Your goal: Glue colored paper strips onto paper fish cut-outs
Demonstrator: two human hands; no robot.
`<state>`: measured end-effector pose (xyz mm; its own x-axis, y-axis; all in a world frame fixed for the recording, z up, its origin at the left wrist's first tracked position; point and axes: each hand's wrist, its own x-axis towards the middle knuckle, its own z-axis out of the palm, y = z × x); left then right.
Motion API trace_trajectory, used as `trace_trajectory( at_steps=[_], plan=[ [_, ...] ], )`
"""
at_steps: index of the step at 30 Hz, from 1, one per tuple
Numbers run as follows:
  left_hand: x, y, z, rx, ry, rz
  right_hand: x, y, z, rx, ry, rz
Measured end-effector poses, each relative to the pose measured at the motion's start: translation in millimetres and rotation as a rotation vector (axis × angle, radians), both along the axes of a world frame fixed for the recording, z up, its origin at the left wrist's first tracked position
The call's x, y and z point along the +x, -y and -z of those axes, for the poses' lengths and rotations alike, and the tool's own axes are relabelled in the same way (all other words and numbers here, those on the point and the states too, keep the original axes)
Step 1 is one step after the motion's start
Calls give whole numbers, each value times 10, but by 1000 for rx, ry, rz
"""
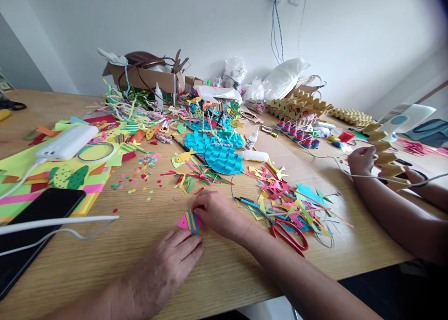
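A small pink paper fish [183, 223] with yellow and blue stripes lies flat on the wooden table in front of me. My left hand [166, 266] rests palm down, its fingers stretched out and the tips touching the fish's lower edge. At the fish's right end, my right hand [216, 212] has thumb and finger pinched together on it; the fingertips partly hide that end. Red-handled scissors [289, 236] lie to the right of my right forearm, beside a blue pen [250, 203] and a heap of coloured paper scraps [280, 189].
Blue layered paper pieces [224, 159] stand mid-table near a glue bottle [252, 138]. At left are coloured sheets, a white power bank [67, 142] and a black phone [38, 231]. A co-worker's hand [362, 161] holds egg-carton cardboard [387, 159] at right. A white cable crosses there.
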<state>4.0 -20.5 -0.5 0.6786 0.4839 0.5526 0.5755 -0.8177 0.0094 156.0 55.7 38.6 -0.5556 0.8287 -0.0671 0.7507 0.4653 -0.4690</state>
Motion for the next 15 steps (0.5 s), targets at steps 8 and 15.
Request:
trace_trajectory(
  at_steps=[8, 15],
  plan=[
    [-9, -3, -7, -4, -53, 17, 13, -24, 7, 20, -39, 10],
    [9, -4, -29, -5, -45, 29, -14, -11, -54, 31, 30, 13]
  ],
)
